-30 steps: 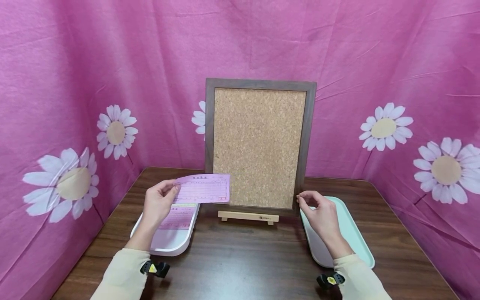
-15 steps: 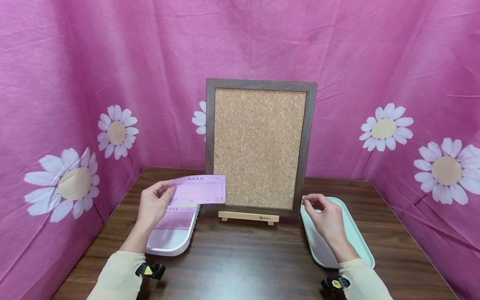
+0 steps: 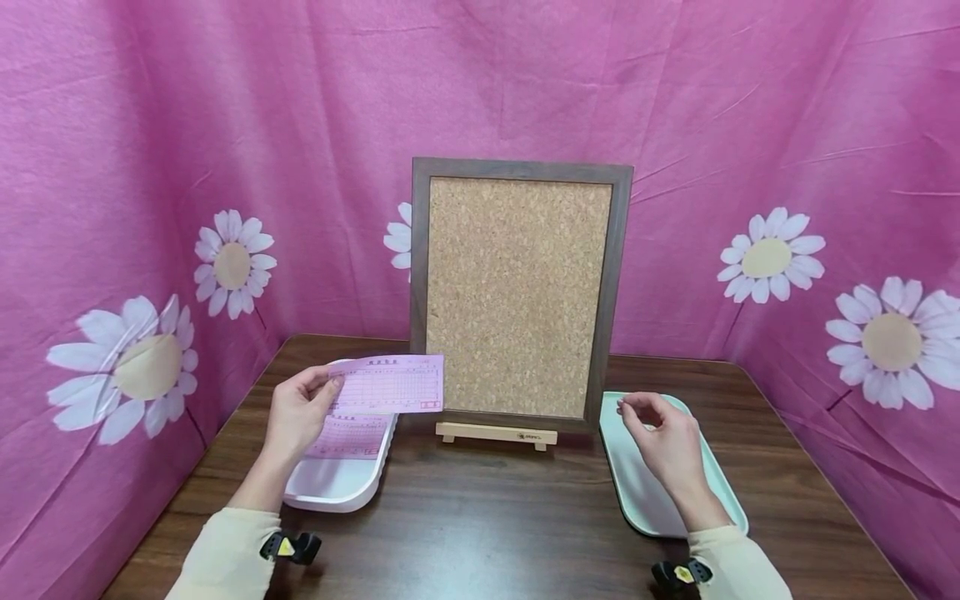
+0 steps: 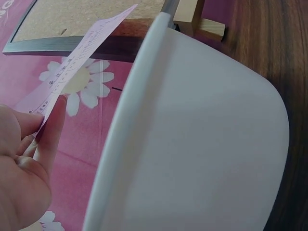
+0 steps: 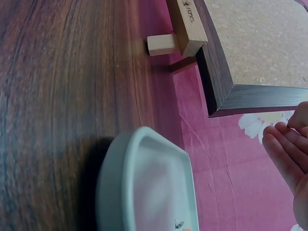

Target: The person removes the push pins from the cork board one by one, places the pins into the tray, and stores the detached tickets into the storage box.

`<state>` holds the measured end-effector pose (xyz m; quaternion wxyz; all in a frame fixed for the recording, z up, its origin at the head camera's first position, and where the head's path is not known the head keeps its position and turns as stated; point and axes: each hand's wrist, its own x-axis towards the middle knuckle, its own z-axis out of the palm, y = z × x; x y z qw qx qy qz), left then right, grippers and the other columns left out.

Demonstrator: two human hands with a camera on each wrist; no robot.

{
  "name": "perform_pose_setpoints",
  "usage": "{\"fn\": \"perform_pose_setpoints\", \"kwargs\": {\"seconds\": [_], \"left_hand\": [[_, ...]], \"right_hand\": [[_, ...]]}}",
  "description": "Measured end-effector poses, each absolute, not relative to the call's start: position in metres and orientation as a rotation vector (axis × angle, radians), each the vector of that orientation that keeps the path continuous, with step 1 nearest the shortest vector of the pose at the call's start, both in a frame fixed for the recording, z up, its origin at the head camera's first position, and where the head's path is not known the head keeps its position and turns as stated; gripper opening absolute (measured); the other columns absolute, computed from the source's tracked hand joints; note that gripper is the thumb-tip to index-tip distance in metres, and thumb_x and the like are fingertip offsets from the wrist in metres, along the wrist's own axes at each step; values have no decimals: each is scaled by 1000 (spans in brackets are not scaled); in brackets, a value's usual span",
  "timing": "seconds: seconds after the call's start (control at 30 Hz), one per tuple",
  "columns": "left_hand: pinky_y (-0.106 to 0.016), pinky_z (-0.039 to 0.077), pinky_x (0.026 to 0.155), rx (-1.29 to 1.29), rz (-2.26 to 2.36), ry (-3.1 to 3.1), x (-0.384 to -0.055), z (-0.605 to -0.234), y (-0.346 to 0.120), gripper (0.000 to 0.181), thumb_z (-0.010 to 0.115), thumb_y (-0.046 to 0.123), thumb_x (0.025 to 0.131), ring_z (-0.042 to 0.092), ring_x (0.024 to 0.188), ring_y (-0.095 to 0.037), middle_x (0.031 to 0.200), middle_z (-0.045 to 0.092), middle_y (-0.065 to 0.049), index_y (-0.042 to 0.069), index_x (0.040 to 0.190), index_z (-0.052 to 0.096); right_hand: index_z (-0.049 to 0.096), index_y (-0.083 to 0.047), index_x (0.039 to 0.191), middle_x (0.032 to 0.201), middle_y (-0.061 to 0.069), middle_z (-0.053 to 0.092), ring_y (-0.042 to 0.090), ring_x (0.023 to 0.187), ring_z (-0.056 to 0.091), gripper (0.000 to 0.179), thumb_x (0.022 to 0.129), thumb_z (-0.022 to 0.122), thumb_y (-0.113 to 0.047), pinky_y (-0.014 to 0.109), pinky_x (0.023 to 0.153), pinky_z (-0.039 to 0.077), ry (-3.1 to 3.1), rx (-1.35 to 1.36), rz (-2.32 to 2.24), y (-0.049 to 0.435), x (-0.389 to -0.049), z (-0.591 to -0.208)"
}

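In the head view my left hand (image 3: 298,417) pinches a pink printed paper form (image 3: 386,385) by its left edge, above a white tray (image 3: 341,492). Another pink form (image 3: 348,437) lies in that tray. My right hand (image 3: 667,437) is over a pale green tray (image 3: 720,475), its thumb and index fingertips brought together. A tiny thing seems to show at those tips, too small to name. Between the hands stands a cork board (image 3: 519,292) in a dark wooden frame, apart from both. The left wrist view shows the held form (image 4: 79,62) tilted between thumb and fingers.
The board leans on a light wooden easel (image 3: 497,433) on the brown table (image 3: 480,517). Behind hangs a pink curtain (image 3: 517,75) with white daisies. In the right wrist view, a small dark thing (image 5: 179,224) lies in the green tray.
My left hand has drawn back left and slightly down with the pink form. My right hand has moved right, away from the board's edge, its fingertips still together.
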<state>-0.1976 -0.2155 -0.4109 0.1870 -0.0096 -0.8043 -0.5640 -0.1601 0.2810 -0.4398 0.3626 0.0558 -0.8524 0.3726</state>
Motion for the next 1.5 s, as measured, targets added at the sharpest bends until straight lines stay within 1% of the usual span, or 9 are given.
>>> {"fn": "perform_pose_setpoints", "kwargs": {"seconds": [0.1, 0.33, 0.5, 0.67, 0.9, 1.17, 1.3, 1.4, 1.5], "left_hand": [[-11, 53, 68, -31, -1565, -2287, -197, -411, -217, 21, 67, -1, 102, 60, 74, 9, 106, 78, -30, -15, 118, 72], [-10, 53, 69, -44, -1556, -2299, -196, -413, -224, 22, 67, -1, 103, 60, 76, 10, 109, 77, -33, -13, 120, 73], [-9, 52, 67, -28, -1512, -2316, -191, -414, -236, 23, 69, -1, 102, 59, 75, 10, 106, 78, -29, -13, 121, 73], [-6, 52, 72, -5, -1470, -2324, -185, -413, -246, 22, 68, -2, 102, 60, 80, 15, 110, 78, -29, -12, 121, 73], [-7, 53, 71, 19, -1438, -2298, -182, -414, -249, 21, 68, -3, 102, 61, 80, 14, 106, 79, -25, -11, 120, 74], [-6, 53, 71, 24, -1450, -2295, -179, -416, -250, 22, 68, -2, 102, 60, 80, 14, 110, 77, -30, -12, 121, 74], [-7, 52, 70, 27, -1439, -2295, -178, -417, -252, 21, 68, -2, 102, 60, 80, 14, 107, 79, -26, -12, 119, 74], [-7, 52, 69, 19, -1426, -2285, -177, -417, -253, 20, 68, -3, 101, 60, 78, 13, 102, 80, -20, -13, 117, 75], [-7, 52, 70, 12, -1426, -2284, -176, -417, -255, 20, 68, -4, 101, 60, 79, 13, 101, 80, -18, -13, 118, 74]], "right_hand": [[81, -5, 92, 83, 13, 81, -25, 74, 57, 14, 87, 79, 8, 1, 64, 46, -2195, 149, 940, 284, -160, -441], [80, -5, 92, 84, 12, 81, -28, 74, 53, 12, 87, 80, 6, 5, 64, 48, -2232, 109, 882, 291, -158, -445], [80, -5, 93, 85, 12, 82, -29, 74, 54, 11, 87, 80, 5, 4, 65, 48, -2250, 101, 890, 294, -155, -449], [80, -4, 92, 83, 14, 81, -29, 74, 55, 12, 87, 80, 7, 2, 65, 46, -2220, 122, 898, 300, -152, -450], [80, -4, 92, 83, 14, 81, -28, 72, 55, 11, 87, 81, 6, 3, 66, 47, -2232, 84, 887, 308, -148, -450], [80, -4, 94, 86, 14, 82, -30, 74, 53, 11, 87, 82, 5, 1, 66, 44, -2260, 39, 879, 314, -144, -451], [80, -5, 94, 87, 14, 82, -30, 75, 53, 11, 88, 81, 5, 2, 65, 44, -2270, 40, 877, 317, -142, -451], [81, -6, 93, 85, 14, 81, -29, 73, 53, 11, 87, 82, 4, 3, 64, 44, -2274, 38, 872, 320, -141, -452], [81, -6, 92, 84, 13, 81, -28, 71, 53, 12, 87, 82, 4, 4, 62, 44, -2273, 41, 867, 323, -140, -455]]}}
